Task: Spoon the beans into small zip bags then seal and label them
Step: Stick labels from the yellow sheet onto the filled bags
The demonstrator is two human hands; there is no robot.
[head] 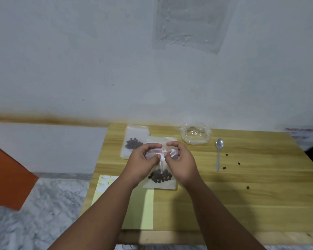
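Note:
A small clear zip bag (pixel 161 179) with dark beans in its bottom lies on the wooden table (pixel 242 195). My left hand (pixel 143 163) and my right hand (pixel 181 163) pinch its top edge side by side, thumbs close together. A second bag of beans (pixel 133 143) lies just behind, on a stack of empty bags. A metal spoon (pixel 219 152) lies to the right, bowl away from me. A yellow label sheet (pixel 141 208) lies under my left forearm.
An empty crumpled clear plastic bag (pixel 195 134) sits at the back of the table. Several loose beans (pixel 231 163) lie scattered right of the spoon. The table's left edge drops to a marble floor (pixel 49 204). A wall stands right behind.

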